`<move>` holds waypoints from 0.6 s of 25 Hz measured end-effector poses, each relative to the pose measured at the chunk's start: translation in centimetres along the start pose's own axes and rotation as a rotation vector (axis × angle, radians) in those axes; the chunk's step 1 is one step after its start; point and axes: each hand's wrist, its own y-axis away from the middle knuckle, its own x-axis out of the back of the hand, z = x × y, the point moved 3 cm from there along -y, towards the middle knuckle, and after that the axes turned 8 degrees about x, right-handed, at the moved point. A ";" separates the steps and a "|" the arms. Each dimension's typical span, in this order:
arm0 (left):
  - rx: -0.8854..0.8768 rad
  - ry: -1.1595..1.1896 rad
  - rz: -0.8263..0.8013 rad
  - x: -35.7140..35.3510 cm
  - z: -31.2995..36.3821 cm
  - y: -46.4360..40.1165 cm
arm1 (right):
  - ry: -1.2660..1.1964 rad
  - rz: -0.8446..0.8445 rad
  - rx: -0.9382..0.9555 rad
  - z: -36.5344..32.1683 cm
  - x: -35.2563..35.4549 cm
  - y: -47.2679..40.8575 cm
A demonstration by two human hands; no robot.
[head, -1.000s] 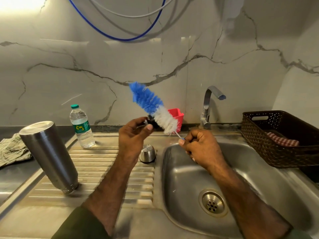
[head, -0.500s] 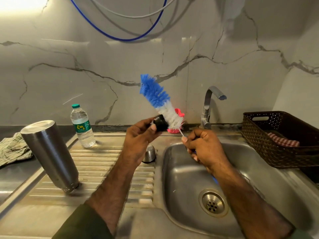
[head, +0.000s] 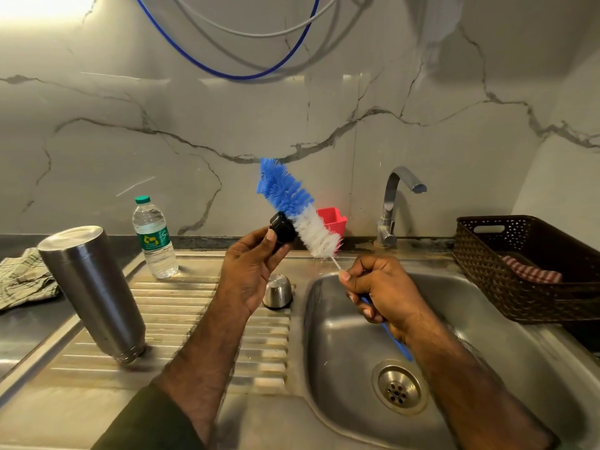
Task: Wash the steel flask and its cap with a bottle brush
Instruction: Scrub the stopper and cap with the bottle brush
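Strong light enters from the far upper left, blowing out that corner of the marble wall (head: 227, 118) to white glare, while the upper right falls into soft shadow. The steel sink (head: 341, 323) and flask (head: 92, 293) carry dull highlights. Wide-angle distortion bows the edges; the brush (head: 293, 206) bristles look slightly soft.

blue plastic brush handle (head: 394, 337): middle hidden inside right hand (head: 378, 292) | small black round cap (head: 281, 229): partly behind left thumb | checked cloth (head: 24, 277): cut off, left edge | water bottle label (head: 152, 238): perhaps too small to read
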 end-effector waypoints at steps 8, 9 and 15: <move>-0.144 -0.312 -0.082 -0.5 -0.1 0.3 | 0.058 0.105 0.074 0.3 0.6 -0.5; -0.141 -0.248 -0.030 0.0 0.2 0.1 | 0.070 0.073 0.069 0.3 0.7 -0.4; -0.101 -0.352 -0.105 -0.9 -0.8 0.7 | 0.043 0.129 0.095 0.7 0.2 -0.8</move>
